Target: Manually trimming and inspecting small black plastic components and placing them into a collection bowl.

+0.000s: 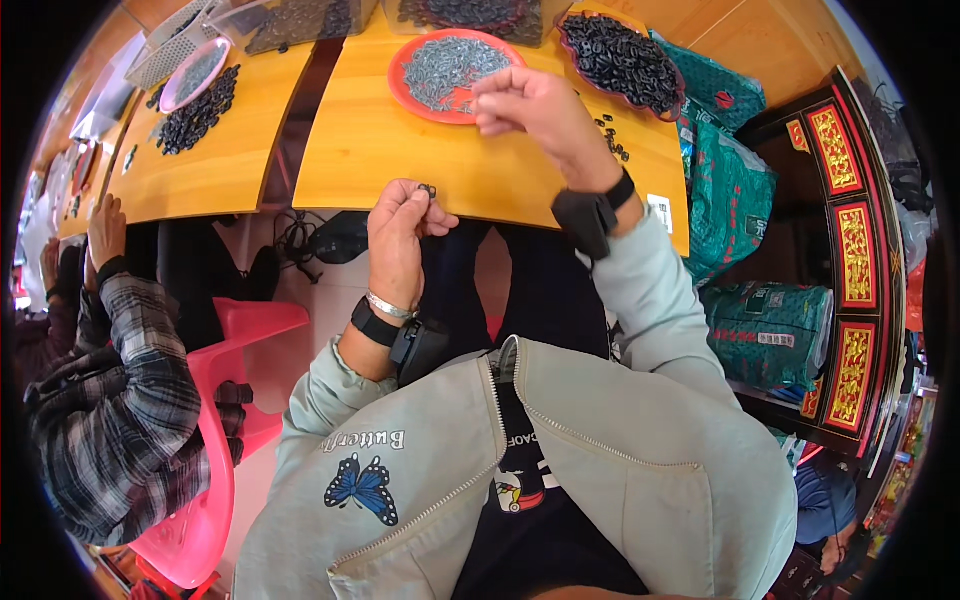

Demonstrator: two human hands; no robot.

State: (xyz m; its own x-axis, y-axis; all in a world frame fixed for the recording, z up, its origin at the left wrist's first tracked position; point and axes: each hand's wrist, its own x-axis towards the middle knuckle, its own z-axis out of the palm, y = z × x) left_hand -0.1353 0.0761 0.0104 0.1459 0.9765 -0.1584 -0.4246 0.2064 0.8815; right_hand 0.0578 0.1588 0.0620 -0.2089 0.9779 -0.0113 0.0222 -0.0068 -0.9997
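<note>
My left hand is closed at the front edge of the table, pinching a small black plastic piece between thumb and forefinger. Farther off, my right hand reaches over the right rim of a red plate. Its thumb and fingertips are pressed together; anything between them is too small to make out. Small silvery metal pieces lie heaped on the plate, with a bare red patch near my fingers. Right of the plate, a dark red scalloped tray holds a pile of black pieces like the one I grip.
Several loose black pieces lie on the wooden table by my right wrist. Clear bins stand at the back. Green bags crowd the right side. At left, a co-worker in a plaid sleeve sits on a pink chair.
</note>
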